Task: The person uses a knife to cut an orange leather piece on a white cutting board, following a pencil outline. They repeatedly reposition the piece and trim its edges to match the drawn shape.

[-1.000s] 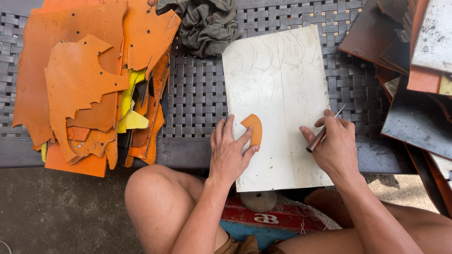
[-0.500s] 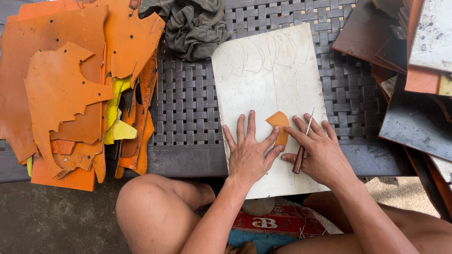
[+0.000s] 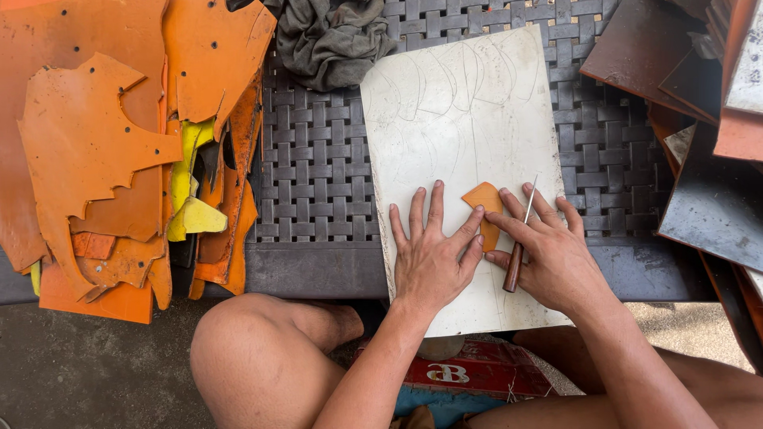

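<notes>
Your left hand (image 3: 433,258) is spread flat on the white cutting board (image 3: 461,119), fingers fanned out, with the index and middle fingertips pinning down the small orange leather piece (image 3: 483,202). It's not gripping anything, just pressing. Your right hand (image 3: 556,254) sits right beside it, loosely curled around a thin awl-like tool with a brown wooden handle (image 3: 515,264), metal tip pointing up past the leather piece. Its forefinger also reaches over onto the edge of that piece, so both hands are touching it.

The board lies on a dark woven mat (image 3: 314,175) and hangs over its near edge a bit. Off to the left there's a big messy pile of orange leather scraps (image 3: 103,143) with a few yellow bits (image 3: 195,214) poking out, well away from the board. A crumpled grey cloth (image 3: 330,40) sits at the board's top left corner, just touching it. On the right, a stack of dark brown and rusty sheets (image 3: 699,191) crowds in close. Your bare knee (image 3: 254,357) is below, with a red box (image 3: 469,373) under the board's near end.
</notes>
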